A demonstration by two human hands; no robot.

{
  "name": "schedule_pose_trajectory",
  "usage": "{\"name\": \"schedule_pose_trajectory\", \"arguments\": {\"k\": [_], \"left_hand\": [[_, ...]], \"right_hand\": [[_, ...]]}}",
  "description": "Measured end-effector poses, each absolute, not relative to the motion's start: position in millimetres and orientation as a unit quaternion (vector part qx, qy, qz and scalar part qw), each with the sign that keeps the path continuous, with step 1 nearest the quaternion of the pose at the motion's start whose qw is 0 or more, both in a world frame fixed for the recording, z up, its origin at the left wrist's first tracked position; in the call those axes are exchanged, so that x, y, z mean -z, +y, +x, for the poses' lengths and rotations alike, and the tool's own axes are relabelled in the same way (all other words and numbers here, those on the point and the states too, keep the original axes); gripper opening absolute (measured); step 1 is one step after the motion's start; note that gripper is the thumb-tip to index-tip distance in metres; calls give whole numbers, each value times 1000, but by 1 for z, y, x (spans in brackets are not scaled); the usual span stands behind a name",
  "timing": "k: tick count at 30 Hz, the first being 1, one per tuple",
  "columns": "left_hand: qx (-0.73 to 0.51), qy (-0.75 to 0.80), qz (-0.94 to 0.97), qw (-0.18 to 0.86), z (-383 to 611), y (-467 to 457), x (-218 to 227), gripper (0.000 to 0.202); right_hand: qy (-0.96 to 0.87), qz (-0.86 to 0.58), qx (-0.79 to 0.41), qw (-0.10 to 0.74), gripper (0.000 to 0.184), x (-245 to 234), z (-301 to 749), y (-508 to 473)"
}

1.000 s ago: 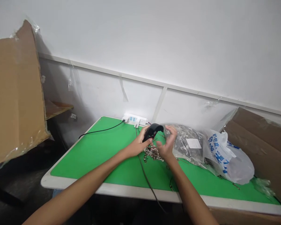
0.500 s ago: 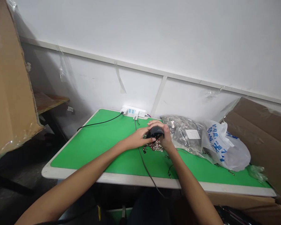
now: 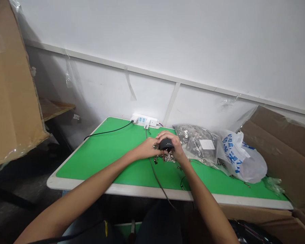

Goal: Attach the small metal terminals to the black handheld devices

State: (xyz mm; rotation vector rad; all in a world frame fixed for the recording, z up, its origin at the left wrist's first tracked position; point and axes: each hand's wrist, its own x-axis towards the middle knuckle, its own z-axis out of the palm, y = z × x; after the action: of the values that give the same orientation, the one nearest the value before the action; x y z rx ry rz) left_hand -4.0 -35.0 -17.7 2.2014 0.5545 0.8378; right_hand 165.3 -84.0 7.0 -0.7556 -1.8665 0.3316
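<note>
A small black plastic housing (image 3: 166, 144) with tiny marks on top sits between my hands, just above a heap of small metal parts (image 3: 167, 157) on the green table mat (image 3: 96, 162). My left hand (image 3: 148, 148) grips its left side. My right hand (image 3: 175, 147) curves over the top and right side, hiding much of it. A thin dark cable (image 3: 157, 179) runs from under my hands over the table's front edge. Thin red wire shows below the housing.
A clear bag of metal parts (image 3: 195, 142) and a white bag with blue print (image 3: 240, 159) lie to the right. A white power strip (image 3: 143, 120) stands at the back edge with a black cord (image 3: 106, 131). Cardboard sheets stand at both sides.
My right hand has closed over the black housing, which my left hand held alone a second ago. The housing has dropped lower, nearer the metal heap, and the view has tilted slightly.
</note>
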Motion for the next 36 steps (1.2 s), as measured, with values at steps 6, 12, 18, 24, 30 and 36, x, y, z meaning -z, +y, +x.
{"name": "schedule_pose_trajectory", "arguments": {"k": [6, 12, 18, 24, 30, 36], "left_hand": [[-324, 213, 850, 358, -4, -33, 21, 32], [-336, 186, 850, 361, -6, -33, 17, 35], [-332, 189, 842, 381, -6, -32, 19, 37], [-301, 198, 855, 372, -5, -30, 23, 41], [-283, 197, 867, 361, -5, -29, 22, 42], [-283, 185, 867, 366, -5, -30, 21, 39]], "right_hand": [[-789, -304, -141, 514, 76, -13, 162, -88], [-790, -287, -168, 514, 72, -11, 161, -87], [-791, -289, -191, 504, 70, -8, 162, -85], [-788, -262, -209, 517, 63, -9, 163, -86], [-783, -240, -237, 523, 56, -9, 163, -87], [-778, -255, -236, 523, 62, -8, 161, -89]]}}
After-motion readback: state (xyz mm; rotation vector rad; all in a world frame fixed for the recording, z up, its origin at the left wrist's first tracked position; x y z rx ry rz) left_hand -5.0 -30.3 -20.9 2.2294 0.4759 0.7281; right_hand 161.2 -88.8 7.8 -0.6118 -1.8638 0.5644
